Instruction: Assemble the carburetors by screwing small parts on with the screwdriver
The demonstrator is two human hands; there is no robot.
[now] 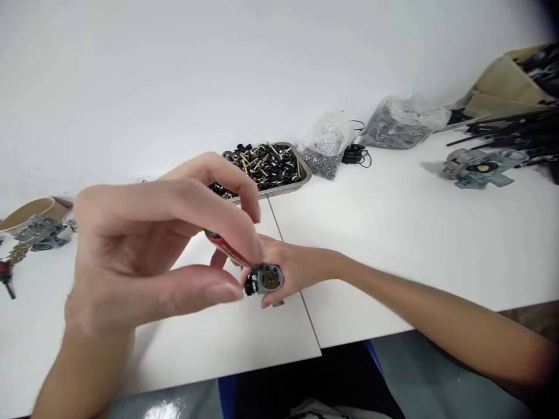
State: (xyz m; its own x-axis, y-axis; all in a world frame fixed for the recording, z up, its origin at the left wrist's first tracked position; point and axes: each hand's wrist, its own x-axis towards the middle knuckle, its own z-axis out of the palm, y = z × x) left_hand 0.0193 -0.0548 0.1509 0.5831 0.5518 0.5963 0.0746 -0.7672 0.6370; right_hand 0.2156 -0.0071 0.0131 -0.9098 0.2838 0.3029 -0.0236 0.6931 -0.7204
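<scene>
My left hand (pixel 161 250) is large in the foreground, with its thumb and fingers curved loosely round a red-handled screwdriver (pixel 229 249). The index finger hides part of the handle, which slants down toward a small metal carburetor (pixel 265 280). Whether the screwdriver's tip touches it is hidden. Gripped in my right hand (pixel 290 265) just above the table, the carburetor shows a round bore with a brass-coloured disc inside and a black fitting on its left side.
Behind my hands stands a metal tray (pixel 305 174) of black and brass parts. Plastic bags (pixel 325 142) of small parts lie beside it. Other carburetors (pixel 483 167) rest at right and far left. A red-and-black tool (pixel 6 273) lies at the left edge; a box (pixel 502 87) stands back right.
</scene>
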